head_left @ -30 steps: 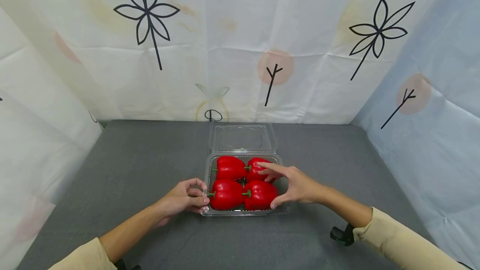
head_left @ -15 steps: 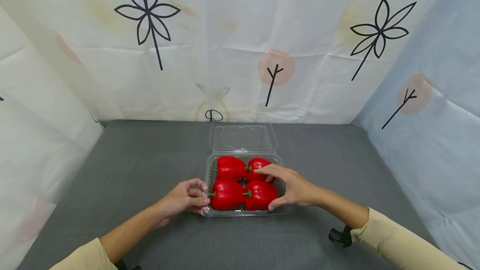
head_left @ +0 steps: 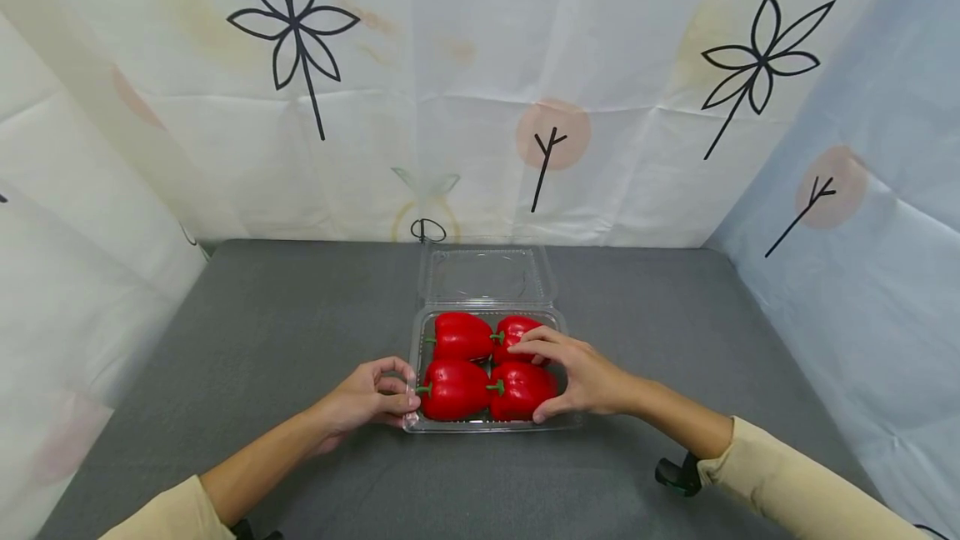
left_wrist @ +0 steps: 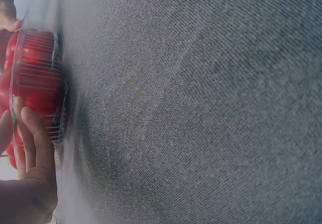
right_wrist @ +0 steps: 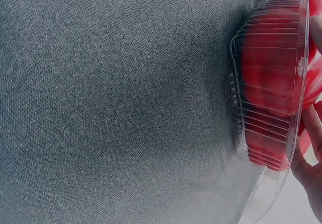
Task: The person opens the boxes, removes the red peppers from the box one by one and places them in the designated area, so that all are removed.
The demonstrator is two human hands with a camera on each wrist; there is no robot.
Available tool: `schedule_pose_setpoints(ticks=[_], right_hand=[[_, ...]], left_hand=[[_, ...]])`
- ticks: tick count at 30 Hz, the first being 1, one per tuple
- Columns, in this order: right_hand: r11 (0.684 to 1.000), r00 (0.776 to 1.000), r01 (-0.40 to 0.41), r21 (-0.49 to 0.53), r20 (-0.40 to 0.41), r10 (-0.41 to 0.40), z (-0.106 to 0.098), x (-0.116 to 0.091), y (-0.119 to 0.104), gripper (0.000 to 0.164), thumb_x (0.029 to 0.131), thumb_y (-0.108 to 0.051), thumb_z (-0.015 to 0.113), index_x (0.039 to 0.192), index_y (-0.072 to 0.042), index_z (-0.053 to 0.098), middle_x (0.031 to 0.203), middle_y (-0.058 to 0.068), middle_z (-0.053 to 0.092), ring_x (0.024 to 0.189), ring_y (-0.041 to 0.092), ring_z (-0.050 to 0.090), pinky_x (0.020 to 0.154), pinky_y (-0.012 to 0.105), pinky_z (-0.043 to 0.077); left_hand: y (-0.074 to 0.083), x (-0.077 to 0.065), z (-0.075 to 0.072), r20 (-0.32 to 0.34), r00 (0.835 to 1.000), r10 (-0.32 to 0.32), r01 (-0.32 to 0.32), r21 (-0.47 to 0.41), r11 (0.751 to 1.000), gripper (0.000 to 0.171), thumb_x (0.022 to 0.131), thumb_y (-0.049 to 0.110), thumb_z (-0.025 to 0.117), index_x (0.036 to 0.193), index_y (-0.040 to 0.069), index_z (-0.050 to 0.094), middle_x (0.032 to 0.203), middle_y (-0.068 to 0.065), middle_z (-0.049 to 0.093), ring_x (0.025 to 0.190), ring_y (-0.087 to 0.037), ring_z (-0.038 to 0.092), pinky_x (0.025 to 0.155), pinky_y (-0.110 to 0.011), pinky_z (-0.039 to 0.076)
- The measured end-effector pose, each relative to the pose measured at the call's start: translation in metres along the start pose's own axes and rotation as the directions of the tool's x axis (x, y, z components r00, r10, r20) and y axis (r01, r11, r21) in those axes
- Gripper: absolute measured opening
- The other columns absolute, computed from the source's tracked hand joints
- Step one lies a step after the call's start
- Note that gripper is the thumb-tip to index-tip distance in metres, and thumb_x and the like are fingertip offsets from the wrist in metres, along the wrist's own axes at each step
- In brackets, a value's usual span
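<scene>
A clear plastic clamshell container [head_left: 491,427] holds several red bell peppers with green stems, set in two rows. My left hand [head_left: 367,397] pinches the container's left rim near its front corner, thumb on top and fingers below; the left wrist view shows the same fingers [left_wrist: 37,138] against the ribbed wall. Over the front right bell pepper [head_left: 522,391] curls my right hand [head_left: 588,377], thumb at its front right side and fingers behind it. In the right wrist view, fingers [right_wrist: 313,126] reach inside the rim. The back right bell pepper [head_left: 513,333] is partly covered by these fingers.
The container's lid [head_left: 486,275] lies folded back behind it, toward the hanging cloth [head_left: 637,148]. Grey fabric [head_left: 315,298] covers the table around the container. A dark device [head_left: 678,476] sits on the right wrist.
My right hand has shifted slightly left, and its fingers and thumb have closed in around the front right bell pepper. The left hand and the container stay where they were.
</scene>
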State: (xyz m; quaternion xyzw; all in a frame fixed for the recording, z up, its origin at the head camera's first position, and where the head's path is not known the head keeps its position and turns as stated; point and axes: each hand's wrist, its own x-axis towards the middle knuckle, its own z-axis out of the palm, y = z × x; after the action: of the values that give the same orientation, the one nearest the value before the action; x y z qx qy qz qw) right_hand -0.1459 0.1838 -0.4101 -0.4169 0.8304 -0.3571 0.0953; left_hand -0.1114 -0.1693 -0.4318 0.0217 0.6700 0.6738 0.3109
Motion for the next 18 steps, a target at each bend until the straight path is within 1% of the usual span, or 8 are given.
schedule_pose_setpoints(ticks=[4,6,11,13,18], right_hand=[[1.0,1.0,0.004,-0.016,-0.003,-0.004,-0.0004,0.0009,-0.0018,0.072,0.075,-0.025,0.089,0.136,-0.009,0.056,0.136,0.007,0.05,0.105,0.019,0.06,0.085,0.035,0.056],[1.0,1.0,0.001,-0.026,0.001,-0.001,-0.0007,0.0013,-0.0027,0.069,0.075,-0.026,0.088,0.135,-0.009,0.058,0.135,0.007,0.05,0.11,0.022,0.058,0.086,0.035,0.056],[0.998,1.0,-0.009,-0.063,0.013,0.01,-0.0008,0.0016,-0.0033,0.065,0.077,-0.029,0.087,0.133,-0.009,0.061,0.134,0.007,0.049,0.121,0.03,0.048,0.087,0.041,0.056],[0.997,1.0,-0.011,-0.076,0.015,0.012,-0.0007,0.0018,-0.0034,0.064,0.077,-0.03,0.087,0.132,-0.009,0.062,0.134,0.007,0.049,0.122,0.031,0.048,0.088,0.042,0.056],[0.997,1.0,-0.011,-0.081,0.013,0.013,-0.0005,0.0021,-0.0035,0.063,0.076,-0.031,0.087,0.131,-0.009,0.063,0.133,0.007,0.049,0.122,0.031,0.048,0.088,0.04,0.056]], left_hand=[[0.0005,0.0,0.0002,-0.001,1.0,0.001,-0.001,0.003,1.0,0.035,0.09,0.009,0.074,0.113,0.001,0.049,0.088,-0.008,0.068,0.076,-0.02,0.069,0.075,-0.033,0.059],[0.0001,0.0003,0.0,-0.004,1.0,-0.001,0.001,0.007,1.0,0.036,0.089,0.01,0.075,0.112,0.001,0.049,0.088,-0.008,0.069,0.076,-0.021,0.069,0.075,-0.033,0.059],[-0.0016,0.0013,-0.0003,-0.009,1.0,-0.01,0.01,0.01,1.0,0.037,0.088,0.011,0.076,0.111,0.001,0.05,0.087,-0.009,0.069,0.076,-0.021,0.069,0.076,-0.033,0.059],[-0.002,0.0014,-0.0004,-0.009,1.0,-0.01,0.01,0.008,1.0,0.037,0.088,0.011,0.077,0.111,0.002,0.05,0.087,-0.008,0.069,0.076,-0.021,0.069,0.076,-0.033,0.059],[-0.0026,0.0018,-0.0005,-0.003,1.0,-0.004,0.004,-0.001,1.0,0.036,0.088,0.01,0.076,0.111,0.002,0.05,0.087,-0.008,0.069,0.076,-0.02,0.069,0.075,-0.034,0.059]])
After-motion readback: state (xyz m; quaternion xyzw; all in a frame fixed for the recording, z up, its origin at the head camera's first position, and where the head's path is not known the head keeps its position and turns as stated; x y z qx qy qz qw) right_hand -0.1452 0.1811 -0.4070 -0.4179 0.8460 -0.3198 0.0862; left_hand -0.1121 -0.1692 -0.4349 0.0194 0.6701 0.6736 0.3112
